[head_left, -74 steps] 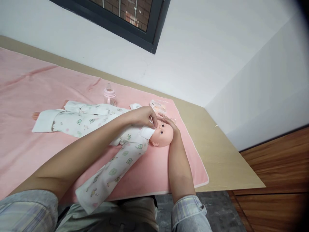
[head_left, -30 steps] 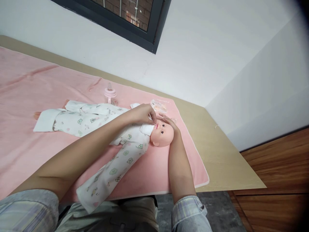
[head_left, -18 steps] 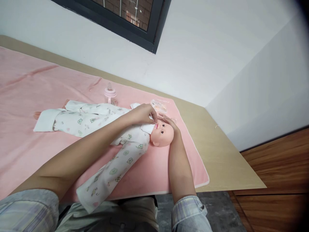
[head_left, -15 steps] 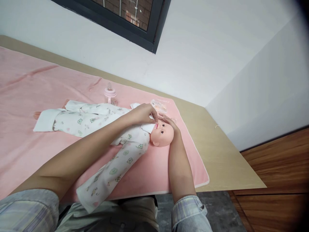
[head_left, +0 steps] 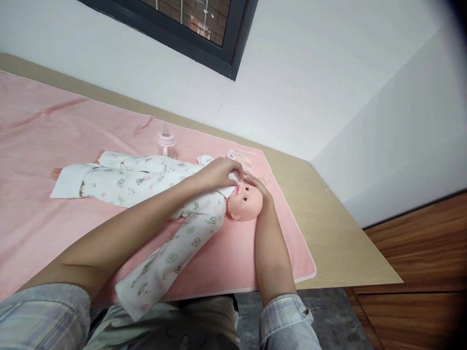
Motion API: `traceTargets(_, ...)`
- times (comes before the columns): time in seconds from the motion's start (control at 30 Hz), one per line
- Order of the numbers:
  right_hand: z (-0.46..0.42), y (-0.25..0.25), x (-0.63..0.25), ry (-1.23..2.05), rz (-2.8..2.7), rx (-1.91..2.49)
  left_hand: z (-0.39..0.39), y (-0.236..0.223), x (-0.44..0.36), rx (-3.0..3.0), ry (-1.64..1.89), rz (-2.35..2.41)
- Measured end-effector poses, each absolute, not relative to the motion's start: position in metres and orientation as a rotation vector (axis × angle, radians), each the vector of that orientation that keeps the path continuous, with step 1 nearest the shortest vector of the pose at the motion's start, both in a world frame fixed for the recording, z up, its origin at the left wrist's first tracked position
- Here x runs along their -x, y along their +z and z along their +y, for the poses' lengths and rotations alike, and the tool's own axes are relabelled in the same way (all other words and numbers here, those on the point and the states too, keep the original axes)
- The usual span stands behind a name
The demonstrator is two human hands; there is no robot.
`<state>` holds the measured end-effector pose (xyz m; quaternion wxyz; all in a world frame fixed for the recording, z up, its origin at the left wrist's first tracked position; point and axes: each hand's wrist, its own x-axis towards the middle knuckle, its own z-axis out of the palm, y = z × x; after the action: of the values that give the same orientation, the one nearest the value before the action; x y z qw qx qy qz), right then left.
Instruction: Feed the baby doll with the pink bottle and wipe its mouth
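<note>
A baby doll [head_left: 245, 203] lies on its back on the pink blanket [head_left: 219, 262], dressed in a white printed outfit [head_left: 146, 181] with one long sleeve hanging over the near edge. By the doll's mouth, my left hand [head_left: 223, 172] pinches a piece of white cloth [head_left: 233, 178]; whether it is separate from the collar cannot be made out. My right hand [head_left: 258, 183] rests flat along the far side and top of the doll's head, fingers stretched out and partly hidden behind it.
A pink-capped baby bottle [head_left: 167, 142] stands beyond the doll's body. Near the blanket's far corner lies a clear plastic packet [head_left: 240, 159]. The wooden table [head_left: 328, 233] ends at the right, with a white wall [head_left: 277, 97] and a dark window frame [head_left: 226, 63] behind.
My left fingers have lifted slightly away from the doll's mouth, toward the far side, and more of the white cloth shows. My right hand and the doll stay in place.
</note>
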<state>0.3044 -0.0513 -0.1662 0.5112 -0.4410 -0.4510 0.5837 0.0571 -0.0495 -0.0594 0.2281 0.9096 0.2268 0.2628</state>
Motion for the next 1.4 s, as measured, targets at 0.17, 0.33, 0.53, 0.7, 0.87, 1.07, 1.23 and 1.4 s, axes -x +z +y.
traceTargets(0.17,-0.048,-0.170,-0.305,1.388,-1.048,1.082,-0.050,-0.062,-0.059,-2.492,0.767,0.618)
traceTargets(0.33,-0.049,-0.168,-0.303,1.394,-1.032,1.091,-0.051,-0.062,-0.059,-2.493,0.766,0.616)
traceTargets(0.53,-0.052,-0.166,-0.304,1.386,-1.034,1.111,-0.046,-0.058,-0.053,-2.462,0.791,0.573)
traceTargets(0.7,-0.055,-0.164,-0.301,1.394,-1.044,1.099,-0.048,-0.052,-0.048,-2.366,0.697,0.456)
traceTargets(0.87,-0.058,-0.161,-0.299,1.388,-1.092,1.113,-0.053,-0.048,-0.045,-2.355,0.578,0.431)
traceTargets(1.07,-0.066,-0.152,-0.295,1.343,-1.151,1.131,-0.053,-0.047,-0.044,-2.389,0.554,0.402)
traceTargets(1.23,-0.067,-0.153,-0.295,1.364,-1.120,1.115,-0.054,-0.051,-0.048,-2.388,0.575,0.451)
traceTargets(1.4,-0.063,-0.157,-0.298,1.403,-1.092,1.098,-0.054,-0.055,-0.051,-2.420,0.578,0.456)
